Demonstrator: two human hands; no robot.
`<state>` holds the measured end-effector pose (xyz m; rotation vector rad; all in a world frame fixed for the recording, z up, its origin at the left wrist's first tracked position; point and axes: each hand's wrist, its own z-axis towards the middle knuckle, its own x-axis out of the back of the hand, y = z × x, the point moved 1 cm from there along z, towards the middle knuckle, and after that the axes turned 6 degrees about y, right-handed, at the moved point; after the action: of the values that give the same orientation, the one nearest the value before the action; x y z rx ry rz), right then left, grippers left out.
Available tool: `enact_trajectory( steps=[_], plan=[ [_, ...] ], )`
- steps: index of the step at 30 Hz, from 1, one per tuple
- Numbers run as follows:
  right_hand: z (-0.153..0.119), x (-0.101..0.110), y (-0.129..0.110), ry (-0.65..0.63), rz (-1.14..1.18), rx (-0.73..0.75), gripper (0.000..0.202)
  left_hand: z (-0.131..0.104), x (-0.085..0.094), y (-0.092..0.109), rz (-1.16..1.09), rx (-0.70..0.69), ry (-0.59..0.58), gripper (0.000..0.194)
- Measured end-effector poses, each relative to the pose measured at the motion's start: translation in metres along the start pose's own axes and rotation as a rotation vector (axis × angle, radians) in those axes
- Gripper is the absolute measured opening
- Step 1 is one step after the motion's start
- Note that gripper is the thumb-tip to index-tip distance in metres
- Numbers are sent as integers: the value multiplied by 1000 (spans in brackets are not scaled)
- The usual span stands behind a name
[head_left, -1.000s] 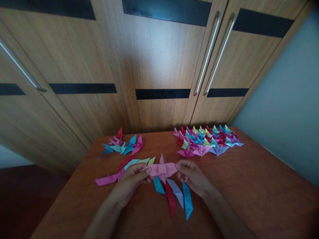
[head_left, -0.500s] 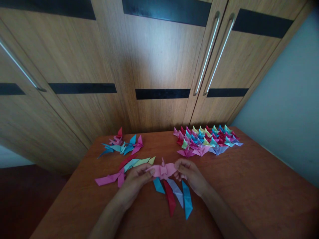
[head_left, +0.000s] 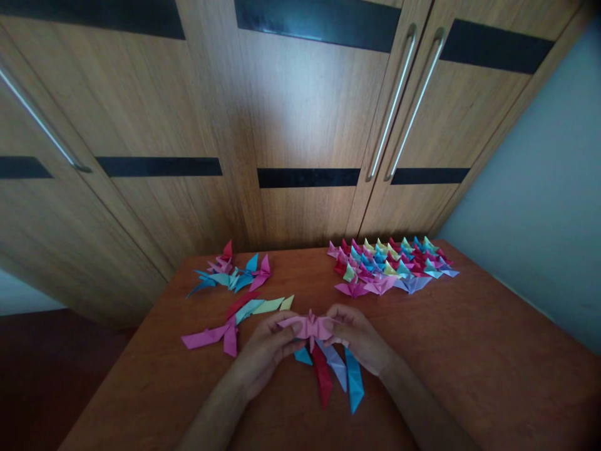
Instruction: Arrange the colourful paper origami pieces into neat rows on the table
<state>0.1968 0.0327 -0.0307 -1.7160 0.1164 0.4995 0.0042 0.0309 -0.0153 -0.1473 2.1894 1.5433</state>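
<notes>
A pink folded-paper bird (head_left: 312,327) is held level above the table, its wings spread to both sides. My left hand (head_left: 270,344) pinches its left wing between thumb and fingers. The right wing is gripped the same way by my right hand (head_left: 359,335). Below the hands lie a red folded strip (head_left: 322,376), a lilac strip (head_left: 335,368) and a blue strip (head_left: 354,382); another blue piece (head_left: 303,356) is partly hidden by my left hand. Beyond my left hand lie magenta (head_left: 206,337), pale green (head_left: 268,305) and other folded pieces.
Rows of colourful folded birds (head_left: 375,266) stand at the back right of the brown table (head_left: 446,363). A smaller group of blue, pink and red birds (head_left: 232,279) is at the back left. Wooden cabinet doors (head_left: 305,106) rise behind the table.
Both hands have shifted on the pink bird, with the fingers nearer its middle. The bird now shows flatter, with a narrow point hanging down at its centre. The view has moved very slightly.
</notes>
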Motion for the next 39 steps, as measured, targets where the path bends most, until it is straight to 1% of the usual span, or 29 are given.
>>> enact_trajectory(
  steps=[2,6,9,11,14,17,21,26,31,34,39],
  plan=[
    [0,0,1,-4,27,-4,22,1,1,-3,-55,39,5,12],
    [2,-1,5,30,20,25,22,2,0,-6,-115,99,16,16],
    [4,-2,7,41,7,41,22,3,-1,-7,-133,116,46,18],
    [4,-3,9,41,-2,48,21,2,-3,-7,-139,117,45,19],
    [4,-6,11,13,-19,36,20,1,-5,-8,-128,102,33,19],
    [3,-8,14,-8,-18,24,18,1,-8,-10,-106,79,51,20],
    [2,-9,15,-5,-9,44,15,1,-10,-10,-70,52,65,20],
    [1,-10,12,-19,-26,79,15,0,-12,-8,7,3,83,16],
    [1,-11,11,11,-78,95,17,3,-9,-11,101,-69,81,11],
    [1,-11,13,26,-121,92,20,4,-8,-11,144,-95,114,11],
    [1,-12,13,53,-146,109,21,3,-12,-7,188,-114,153,10]
  ],
)
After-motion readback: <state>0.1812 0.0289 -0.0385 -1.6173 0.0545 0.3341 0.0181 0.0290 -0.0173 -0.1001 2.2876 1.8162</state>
